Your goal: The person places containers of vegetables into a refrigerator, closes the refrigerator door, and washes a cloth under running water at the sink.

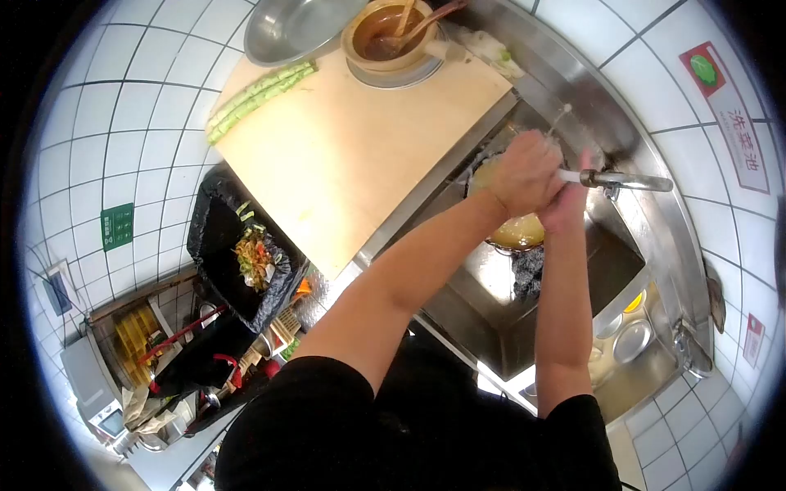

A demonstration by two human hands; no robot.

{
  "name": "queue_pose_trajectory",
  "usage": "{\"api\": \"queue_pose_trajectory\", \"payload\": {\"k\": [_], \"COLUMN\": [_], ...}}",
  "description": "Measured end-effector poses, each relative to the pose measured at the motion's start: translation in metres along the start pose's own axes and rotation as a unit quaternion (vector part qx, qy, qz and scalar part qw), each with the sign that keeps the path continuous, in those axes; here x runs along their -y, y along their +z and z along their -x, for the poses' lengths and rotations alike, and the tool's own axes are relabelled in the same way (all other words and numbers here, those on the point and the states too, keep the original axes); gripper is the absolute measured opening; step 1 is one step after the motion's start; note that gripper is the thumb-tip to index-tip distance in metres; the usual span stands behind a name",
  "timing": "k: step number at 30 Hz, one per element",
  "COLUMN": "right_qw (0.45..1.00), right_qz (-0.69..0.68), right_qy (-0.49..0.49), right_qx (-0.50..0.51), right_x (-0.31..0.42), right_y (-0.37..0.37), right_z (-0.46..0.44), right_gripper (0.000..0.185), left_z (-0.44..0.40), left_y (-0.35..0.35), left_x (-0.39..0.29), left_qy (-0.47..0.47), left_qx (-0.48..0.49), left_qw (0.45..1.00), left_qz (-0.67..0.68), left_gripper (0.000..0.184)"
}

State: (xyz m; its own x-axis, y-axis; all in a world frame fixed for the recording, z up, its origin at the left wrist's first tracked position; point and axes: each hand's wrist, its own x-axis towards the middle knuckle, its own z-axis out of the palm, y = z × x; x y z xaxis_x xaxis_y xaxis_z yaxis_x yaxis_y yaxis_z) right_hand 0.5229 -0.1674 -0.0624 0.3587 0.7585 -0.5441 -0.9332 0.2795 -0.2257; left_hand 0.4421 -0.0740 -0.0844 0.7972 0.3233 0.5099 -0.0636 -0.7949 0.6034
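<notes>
Both of my hands are close together over the metal sink, by the end of the faucet. My left hand is closed in a fist, and what it holds, if anything, is hidden. Just right of it and partly behind the faucet is my right hand, its grip unclear. White water runs from the spout between them. Beneath my hands a round vessel with yellowish contents sits in the sink, partly covered by my left hand. A dark scrubber-like thing lies beside it.
On the pale board left of the sink lie long green vegetable stalks. Behind are a metal bowl and a brown pot with wooden utensils. A lined bin holds scraps. A second basin holds dishes.
</notes>
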Motion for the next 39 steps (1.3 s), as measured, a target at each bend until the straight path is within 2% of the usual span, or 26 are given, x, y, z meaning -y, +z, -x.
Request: {"api": "queue_pose_trajectory", "payload": {"k": [2,3,5,7,9,11,12,13,15,18,21,22,25,26,29,30,33,34,36,37,39], "right_qw": [0.995,0.988,0.99,0.973,0.922,0.908,0.9,0.89,0.874,0.957,0.941,0.934,0.912,0.915,0.933,0.947,0.986,0.995,0.991,0.983,0.979], "right_qz": [0.067,0.101,0.084,0.147,0.289,0.333,0.354,0.374,0.411,0.202,0.265,0.278,0.325,0.292,0.165,0.139,-0.048,-0.062,0.037,0.087,0.048], "right_qy": [-0.02,-0.031,-0.11,-0.176,-0.234,-0.222,-0.219,-0.215,-0.2,-0.199,-0.202,-0.207,-0.188,-0.222,-0.211,-0.191,-0.076,-0.031,-0.1,-0.136,-0.173], "right_qx": [-0.073,-0.109,-0.029,-0.029,-0.107,-0.122,-0.134,-0.147,-0.164,-0.063,-0.069,-0.085,-0.163,-0.17,-0.241,-0.218,-0.138,-0.077,-0.081,-0.083,-0.093], "right_x": [-0.01,-0.014,-0.02,-0.025,-0.033,-0.03,-0.027,-0.022,-0.014,-0.005,-0.003,-0.002,0.008,0.005,0.0,0.0,-0.002,0.003,-0.001,-0.003,-0.003], "right_y": [-0.005,-0.003,-0.04,-0.042,-0.037,-0.041,-0.047,-0.056,-0.069,-0.083,-0.082,-0.084,-0.111,-0.117,-0.079,-0.081,-0.08,-0.068,-0.06,-0.058,-0.065], "right_z": [-0.006,-0.008,-0.026,-0.028,-0.028,-0.029,-0.031,-0.033,-0.036,-0.028,-0.011,-0.01,-0.018,-0.024,-0.01,-0.014,-0.007,0.006,0.011,0.012,0.0], "right_gripper": [0.059,0.058,0.056,0.053,0.051,0.053,0.055,0.057,0.061,0.043,0.033,0.03,0.027,0.026,0.033,0.039,0.04,0.04,0.04,0.04,0.039], "left_z": [-0.003,-0.006,-0.009,-0.018,-0.023,-0.018,-0.021,-0.024,-0.004,0.012,0.03,0.022,0.02,0.023,0.017,0.015,0.006,0.003,-0.003,0.002,0.013], "left_y": [0.004,0.008,0.014,0.016,0.022,0.03,0.02,0.011,0.031,0.03,0.042,0.029,0.019,0.021,0.018,0.019,0.015,0.011,0.006,0.011,0.022], "left_x": [0.0,-0.002,-0.011,-0.018,-0.014,0.004,-0.002,-0.006,0.01,-0.001,0.011,-0.002,-0.008,-0.005,-0.018,-0.02,-0.021,-0.02,-0.017,-0.017,-0.019], "left_qy": [-0.014,-0.037,-0.087,-0.217,-0.313,-0.376,-0.504,-0.605,-0.536,-0.5,-0.374,-0.469,-0.461,-0.468,-0.548,-0.504,-0.543,-0.546,-0.548,-0.513,-0.437], "left_qx": [0.026,0.001,-0.045,-0.02,-0.021,-0.04,-0.106,-0.158,-0.214,-0.08,-0.094,-0.072,-0.075,-0.082,-0.089,-0.127,-0.142,-0.112,-0.051,-0.056,-0.062], "left_qw": [0.999,0.999,0.995,0.976,0.949,0.925,0.829,0.675,0.697,0.793,0.887,0.835,0.855,0.833,0.774,0.786,0.728,0.742,0.767,0.8,0.86], "left_qz": [0.025,0.022,0.019,0.027,0.027,0.029,0.219,0.391,0.425,0.338,0.255,0.277,0.226,0.282,0.305,0.335,0.394,0.373,0.331,0.306,0.255], "left_gripper": [0.023,0.023,0.025,0.03,0.037,0.044,0.043,0.043,0.04,0.04,0.04,0.039,0.037,0.035,0.037,0.041,0.045,0.045,0.046,0.046,0.049]}}
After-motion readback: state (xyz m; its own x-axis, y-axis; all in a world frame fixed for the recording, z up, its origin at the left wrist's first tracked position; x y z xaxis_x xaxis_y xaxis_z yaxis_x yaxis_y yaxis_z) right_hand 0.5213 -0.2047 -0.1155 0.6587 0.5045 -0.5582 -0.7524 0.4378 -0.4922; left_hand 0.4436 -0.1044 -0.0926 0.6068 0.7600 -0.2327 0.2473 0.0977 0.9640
